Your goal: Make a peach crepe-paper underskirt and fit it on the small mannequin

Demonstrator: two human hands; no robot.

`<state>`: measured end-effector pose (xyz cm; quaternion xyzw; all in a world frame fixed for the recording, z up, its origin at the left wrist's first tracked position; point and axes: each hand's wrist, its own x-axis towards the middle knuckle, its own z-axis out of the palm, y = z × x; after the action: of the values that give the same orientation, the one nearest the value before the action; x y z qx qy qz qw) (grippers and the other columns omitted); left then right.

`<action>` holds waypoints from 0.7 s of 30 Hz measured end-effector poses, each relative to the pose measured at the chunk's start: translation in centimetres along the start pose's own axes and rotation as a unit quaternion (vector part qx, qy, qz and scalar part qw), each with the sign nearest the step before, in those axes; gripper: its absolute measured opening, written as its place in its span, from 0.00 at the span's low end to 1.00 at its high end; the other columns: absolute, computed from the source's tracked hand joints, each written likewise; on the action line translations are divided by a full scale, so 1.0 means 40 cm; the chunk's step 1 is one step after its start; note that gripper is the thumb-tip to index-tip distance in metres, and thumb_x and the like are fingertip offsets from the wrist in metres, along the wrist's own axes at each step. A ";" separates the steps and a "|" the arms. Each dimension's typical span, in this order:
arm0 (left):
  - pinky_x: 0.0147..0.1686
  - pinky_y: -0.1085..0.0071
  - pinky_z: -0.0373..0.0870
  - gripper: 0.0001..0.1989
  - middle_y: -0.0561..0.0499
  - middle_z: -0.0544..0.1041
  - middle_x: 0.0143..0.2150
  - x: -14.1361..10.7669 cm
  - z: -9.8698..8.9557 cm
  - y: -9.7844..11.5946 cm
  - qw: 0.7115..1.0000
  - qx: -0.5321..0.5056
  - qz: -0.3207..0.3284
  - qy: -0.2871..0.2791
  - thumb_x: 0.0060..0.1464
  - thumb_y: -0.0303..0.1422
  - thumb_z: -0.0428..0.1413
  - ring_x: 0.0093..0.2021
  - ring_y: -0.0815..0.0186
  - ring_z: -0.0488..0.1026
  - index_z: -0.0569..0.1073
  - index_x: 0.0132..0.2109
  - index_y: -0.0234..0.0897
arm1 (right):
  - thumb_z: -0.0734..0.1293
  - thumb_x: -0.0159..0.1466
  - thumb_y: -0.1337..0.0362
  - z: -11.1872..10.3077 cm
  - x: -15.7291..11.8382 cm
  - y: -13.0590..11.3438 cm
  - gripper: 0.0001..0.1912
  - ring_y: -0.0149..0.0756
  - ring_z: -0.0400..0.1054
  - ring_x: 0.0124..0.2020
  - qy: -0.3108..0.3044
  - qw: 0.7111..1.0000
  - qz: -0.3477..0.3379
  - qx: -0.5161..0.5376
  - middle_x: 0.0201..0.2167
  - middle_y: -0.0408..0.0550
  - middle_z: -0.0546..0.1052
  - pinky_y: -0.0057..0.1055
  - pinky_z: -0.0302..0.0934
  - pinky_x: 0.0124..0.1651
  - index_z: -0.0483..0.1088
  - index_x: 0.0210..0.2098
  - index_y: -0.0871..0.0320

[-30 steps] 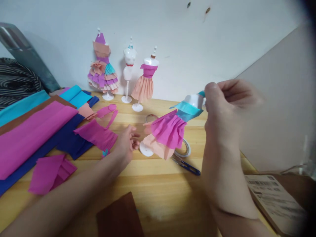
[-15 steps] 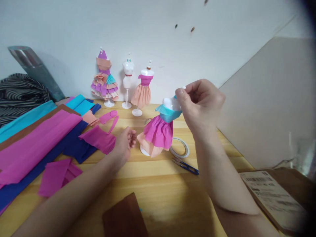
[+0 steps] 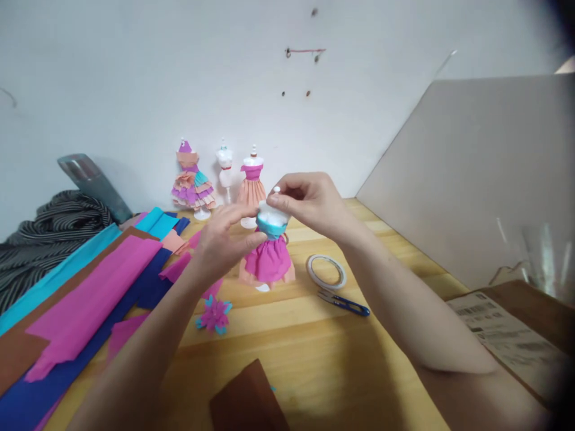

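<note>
A miniature dress form (image 3: 272, 263) stands upright in front of me on a white base. It wears a turquoise crepe-paper bodice and a gathered magenta skirt over a peach layer. My left hand (image 3: 227, 236) grips the bodice's left side between thumb and fingers. At the neck and shoulder, the fingers of my right hand (image 3: 309, 197) pinch the form; the exact spot under them is partly hidden. A magenta and turquoise paper flower (image 3: 214, 315) lies on the table just below my left hand.
Blue-handled thread snips (image 3: 345, 303) and a tape roll (image 3: 327, 272) lie to the right. Crepe-paper sheets (image 3: 99, 287) spread along the left. Dressed forms (image 3: 194, 185) stand by the wall. A brown paper piece (image 3: 249, 401) lies in front, a labelled cardboard package (image 3: 503, 335) at right.
My left hand has come up from the table and taken hold of the bodice. My right hand still holds the form's top, now turned more upright. The paper flower has come into view.
</note>
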<state>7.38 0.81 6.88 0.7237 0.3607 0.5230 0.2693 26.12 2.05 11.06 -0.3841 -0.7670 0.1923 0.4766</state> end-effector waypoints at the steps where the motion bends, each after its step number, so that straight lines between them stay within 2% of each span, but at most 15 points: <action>1: 0.50 0.63 0.65 0.16 0.48 0.80 0.43 0.010 -0.001 0.009 0.999 0.030 0.033 -0.019 0.42 0.32 0.66 0.46 0.57 0.72 0.80 0.42 0.40 | 0.71 0.56 0.54 0.002 -0.002 -0.004 0.16 0.26 0.57 0.22 -0.003 1.000 0.006 0.015 0.18 0.38 0.65 0.25 0.49 0.24 0.67 0.22 0.60; 5: 0.45 0.62 0.69 0.26 0.46 0.79 0.47 0.037 0.012 0.009 0.986 0.097 0.125 -0.062 0.45 0.34 0.65 0.45 0.59 0.73 0.74 0.54 0.40 | 0.71 0.56 0.53 0.008 -0.022 -0.006 0.16 0.27 0.59 0.23 -0.008 0.995 0.011 0.099 0.20 0.40 0.67 0.25 0.52 0.25 0.68 0.26 0.61; 8: 0.48 0.61 0.69 0.26 0.43 0.77 0.51 0.050 0.009 0.012 0.978 0.098 0.156 -0.097 0.47 0.37 0.64 0.50 0.58 0.72 0.73 0.54 0.38 | 0.70 0.57 0.56 0.001 -0.034 0.003 0.14 0.26 0.57 0.23 -0.002 0.992 -0.001 0.123 0.20 0.40 0.67 0.26 0.52 0.25 0.69 0.27 0.61; 11: 0.54 0.57 0.66 0.24 0.42 0.74 0.56 0.066 -0.008 0.035 0.980 0.072 0.118 -0.140 0.51 0.39 0.61 0.57 0.55 0.69 0.72 0.54 0.38 | 0.68 0.59 0.59 -0.016 -0.034 0.007 0.10 0.27 0.58 0.24 -0.023 0.990 -0.028 0.133 0.22 0.41 0.68 0.26 0.52 0.26 0.70 0.28 0.61; 15: 0.49 0.60 0.70 0.17 0.44 0.78 0.49 0.098 -0.026 0.064 0.981 0.015 0.040 -0.188 0.57 0.37 0.55 0.50 0.58 0.74 0.75 0.51 0.37 | 0.68 0.58 0.60 -0.026 -0.017 0.003 0.10 0.27 0.58 0.24 -0.065 0.986 -0.029 0.149 0.22 0.41 0.67 0.26 0.52 0.26 0.70 0.28 0.61; 19: 0.46 0.64 0.72 0.14 0.44 0.80 0.45 0.118 -0.032 0.074 0.983 -0.036 0.013 -0.179 0.56 0.36 0.56 0.46 0.61 0.76 0.77 0.47 0.34 | 0.69 0.57 0.60 -0.022 -0.008 -0.001 0.10 0.27 0.58 0.23 -0.073 0.982 0.018 0.174 0.21 0.41 0.67 0.26 0.52 0.25 0.71 0.32 0.62; 21: 0.46 0.66 0.72 0.14 0.45 0.80 0.44 0.118 -0.033 0.078 0.984 -0.049 -0.001 -0.171 0.55 0.35 0.57 0.45 0.62 0.76 0.77 0.47 0.34 | 0.70 0.57 0.60 -0.026 -0.009 -0.003 0.10 0.27 0.59 0.24 -0.069 0.984 0.015 0.164 0.22 0.42 0.69 0.27 0.53 0.26 0.72 0.33 0.62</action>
<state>7.77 2.78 12.35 0.7880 0.2839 0.4081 0.3633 27.06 1.60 11.42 -0.2983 -0.7503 0.3484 0.4761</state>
